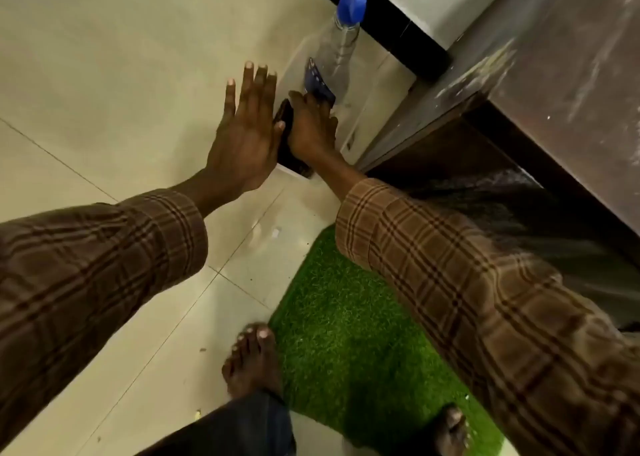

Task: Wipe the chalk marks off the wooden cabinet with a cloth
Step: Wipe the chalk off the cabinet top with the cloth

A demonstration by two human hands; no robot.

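A dark cloth [287, 137] is grasped by the right hand [311, 126] low over the floor [104, 75], beside the chalk-streaked wooden cabinet [571, 75]. The left hand [246, 133] is held released, fingers straight, touching the cloth's edge.

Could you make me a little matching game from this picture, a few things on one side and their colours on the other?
Things:
1. mat
2. spray bottle top
3. sleeves
4. floor tiles

Colours:
A. blue
B. pale cream
C. green
D. brown plaid

Pairs: 1-C, 2-A, 3-D, 4-B
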